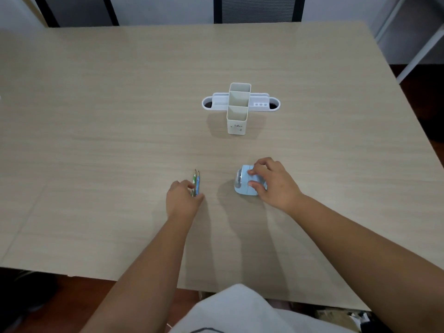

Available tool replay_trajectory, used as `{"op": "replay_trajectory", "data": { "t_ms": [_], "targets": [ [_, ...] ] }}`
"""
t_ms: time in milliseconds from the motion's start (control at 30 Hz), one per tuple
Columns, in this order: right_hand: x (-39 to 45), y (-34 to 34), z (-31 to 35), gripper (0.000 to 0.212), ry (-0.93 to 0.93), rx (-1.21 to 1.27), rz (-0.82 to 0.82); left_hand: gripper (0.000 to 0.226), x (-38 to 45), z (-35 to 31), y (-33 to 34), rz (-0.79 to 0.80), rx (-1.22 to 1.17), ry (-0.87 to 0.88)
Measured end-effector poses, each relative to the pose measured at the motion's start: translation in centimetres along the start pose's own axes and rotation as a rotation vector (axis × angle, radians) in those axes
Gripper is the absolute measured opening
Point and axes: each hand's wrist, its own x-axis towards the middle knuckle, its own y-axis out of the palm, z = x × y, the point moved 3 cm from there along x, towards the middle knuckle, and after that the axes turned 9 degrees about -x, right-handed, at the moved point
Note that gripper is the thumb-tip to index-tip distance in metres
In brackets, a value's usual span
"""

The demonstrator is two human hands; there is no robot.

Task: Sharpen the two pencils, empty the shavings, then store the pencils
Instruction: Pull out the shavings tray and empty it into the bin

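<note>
Two pencils [196, 180], one green and one blue, lie side by side on the table with their tips pointing away from me. My left hand [182, 199] rests over their near ends, with fingers closed around them. A light blue pencil sharpener [242, 186] stands to the right of the pencils. My right hand [271, 185] grips the sharpener from its right side, fingers over its top. A white pencil holder [237, 111] with several open compartments stands farther back at the table's middle.
The wooden table [120, 116] stretches wide on all sides. A dark chair [258, 8] stands behind its far edge, and a white metal frame [420, 39] is at the far right. My white clothing [230, 311] shows at the near edge.
</note>
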Motion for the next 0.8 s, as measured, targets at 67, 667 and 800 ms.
{"op": "replay_trajectory", "data": {
  "t_ms": [67,667,800],
  "targets": [
    [0.1,-0.1,0.0,0.028,-0.008,-0.011,-0.005,0.041,0.2,0.4,-0.3,-0.028,-0.059,-0.031],
    [-0.1,0.1,-0.2,0.028,0.026,0.025,0.008,0.040,-0.7,0.1,-0.3,-0.117,-0.297,-0.118],
    [0.0,0.0,-0.4,0.027,0.028,0.052,0.015,0.045,-1.1,-2.7,1.0,0.023,-0.319,0.148]
  ]
}}
